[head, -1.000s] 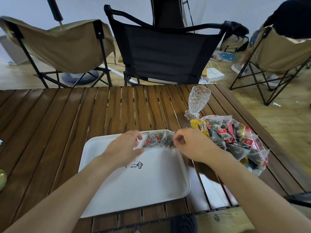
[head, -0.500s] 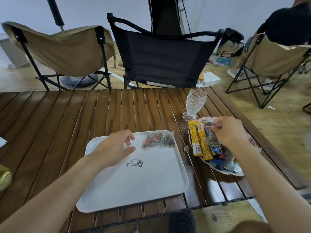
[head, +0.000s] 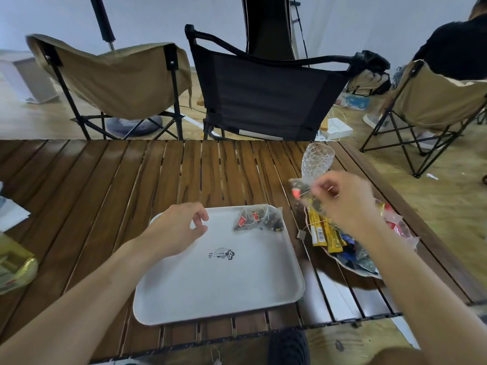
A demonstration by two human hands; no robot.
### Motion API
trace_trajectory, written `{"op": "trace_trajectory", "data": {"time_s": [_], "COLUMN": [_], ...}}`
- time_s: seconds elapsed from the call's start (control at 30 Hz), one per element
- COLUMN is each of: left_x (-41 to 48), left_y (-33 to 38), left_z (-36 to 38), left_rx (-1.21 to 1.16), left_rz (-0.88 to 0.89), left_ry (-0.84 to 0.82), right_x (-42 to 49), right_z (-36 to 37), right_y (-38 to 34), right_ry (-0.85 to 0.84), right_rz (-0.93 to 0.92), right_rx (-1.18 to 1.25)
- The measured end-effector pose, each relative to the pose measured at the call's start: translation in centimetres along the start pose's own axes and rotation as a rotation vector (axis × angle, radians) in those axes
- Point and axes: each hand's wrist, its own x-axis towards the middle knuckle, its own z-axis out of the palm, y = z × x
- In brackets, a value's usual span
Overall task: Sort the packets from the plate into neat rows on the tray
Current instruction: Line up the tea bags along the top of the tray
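- One white tray point(head: 218, 280) sits on the table. Two clear packets point(head: 247, 219) lie side by side in the tray's far right corner, touching each other.
- One plate point(head: 353, 267) sits just right of the tray. The heap of packets point(head: 395, 227) on it is too jumbled to count. At least two long yellow packets point(head: 324, 233) lie on the side nearest the tray.
- One bumpy glass point(head: 316, 162) stands past the tray's far right corner.
- The right hand point(head: 345, 201) pinches a third clear packet point(head: 303, 191) in its fingertips. It is up in the air above the plate, right of the tray.
- The left hand point(head: 181, 227) hangs over the tray's far left corner. Its fingers are loosely bent and hold nothing. I cannot tell if it touches the tray.
- The table point(head: 131, 193) is made of brown wooden slats. Far left of the tray lie a gold bag point(head: 15, 267) and a white paper point(head: 10, 214).
- Beyond the tray, past the table, stand three folding chairs: two tan chairs point(head: 118, 80) and one black chair point(head: 266, 93). A person in a dark top point(head: 453, 48) sits in the right tan one.
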Motion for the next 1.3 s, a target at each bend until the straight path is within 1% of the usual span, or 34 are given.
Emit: {"op": "trace_trajectory", "data": {"time_s": [0.03,0.1,0.13,0.2,0.3,0.37,0.47,0.57,0.67,0.73,0.8,0.87,0.97,1.03,1.1,1.17,1.3], "left_x": [-0.1,-0.2,-0.2,-0.4,-0.5,-0.6,-0.8,-1.0,-0.9,-0.8,-0.5,-0.3,0.2,0.7,1.3,2.1,3.6], "left_y": [-0.1,-0.4,-0.6,-0.8,-0.9,-0.8,-0.7,-0.1,0.7,1.3,1.6,1.5,0.4,-0.3,-0.5,-0.4,0.0], "left_z": [-0.1,-0.2,-0.2,-0.2,-0.3,-0.3,-0.3,0.2,1.0,1.5,1.6,1.2,0.3,0.2,0.7,1.6,3.1], "left_rx": [-0.004,-0.006,-0.007,-0.011,0.011,0.041,0.076,0.052,0.028,0.066,0.109,0.145,0.17,0.109,0.028,-0.029,-0.074], "left_rz": [-0.001,-0.001,-0.001,-0.004,-0.003,-0.01,0.005,0.039,0.081,0.112,0.106,0.062,-0.016,-0.044,-0.037,-0.015,0.053], "left_ry": [-0.002,-0.011,-0.017,-0.029,-0.054,-0.1,-0.191,-0.28,-0.311,-0.306,-0.294,-0.257,-0.074,0.052,0.129,0.163,0.177], "right_x": [-0.6,-1.2,-1.5,-1.8,-2.1,-2.1,-1.6,-1.2,-1.3,-1.2,-1.1,-1.0,-1.1,-1.3,-1.4,-1.4,-1.1], "right_z": [0.9,3.1,4.3,6.6,9.2,10.0,9.7,8.7,8.3,8.2,8.1,7.9,7.8,8.0,8.3,8.3,8.0], "right_y": [-1.1,-2.3,-2.5,-2.9,-3.6,-3.8,-3.3,-2.3,-1.4,-1.1,-1.0,-1.0,-1.1,-0.9,-0.6,-0.4,-0.2], "right_ry": [-0.104,-0.269,-0.336,-0.422,-0.436,-0.434,-0.416,-0.462,-0.506,-0.507,-0.5,-0.503,-0.572,-0.629,-0.663,-0.673,-0.667], "right_rz": [-0.026,-0.07,-0.067,-0.073,-0.142,-0.133,-0.13,-0.107,-0.096,-0.086,-0.092,-0.104,-0.096,-0.07,-0.06,-0.06,-0.082], "right_rx": [0.035,-0.029,-0.066,-0.024,0.012,0.028,-0.015,-0.075,-0.127,-0.134,-0.138,-0.156,-0.231,-0.285,-0.313,-0.309,-0.288]}}
